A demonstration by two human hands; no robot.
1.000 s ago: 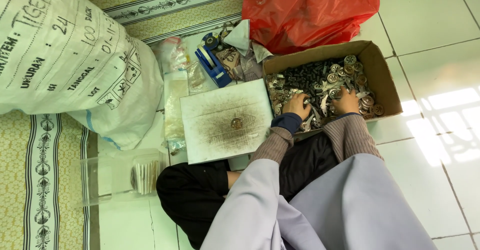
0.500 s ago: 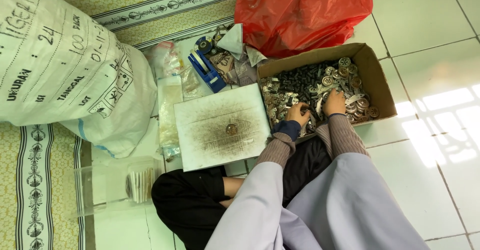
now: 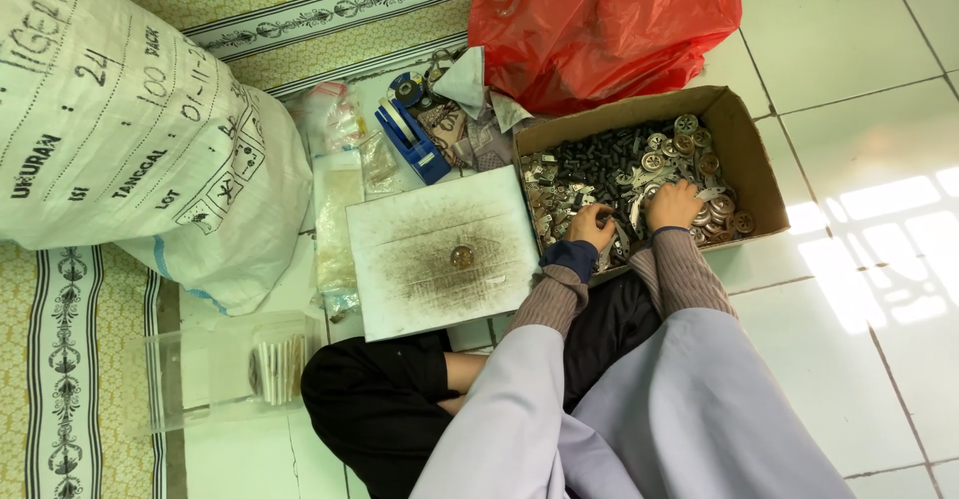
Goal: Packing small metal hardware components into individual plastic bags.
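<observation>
Both hands sit a little nearer the front wall of the cardboard box than a second ago; the left hand has drawn back toward the box's front-left corner, the right hand has shifted slightly leftward with it. Judged from this, the sorting through the contents goes on, with no piece yet lifted clear.

Entries, near to far, all placed relative to the cardboard box:

1. Grey garment and dark trousers of the seated person, in front of the box, on the white tiled floor.
2. Left hand, inside the box at its front-left corner. Fingers curled down and bunched into the parts; whether they pinch a piece cannot be told.
3. Right hand, inside the box at mid-front. Fingers spread loosely, palm down, resting on the heap.
4. Metal parts, filling the box: small dark pieces massed at centre and rear-left, round silver and bronze-toned discs along the right and rear, thin bright strips at the left.
5. White board, just left of the box, touching its left wall; brown-stained surface, one small round button-like piece at its middle.
6. Clear plastic container, far left and forward of the box, holding pale flat items.
7. Blue tape dispenser, left-rear of the box, among clear packets.
8. Large white woven sack, far left.
9. Red plastic bag, directly behind the box.
</observation>
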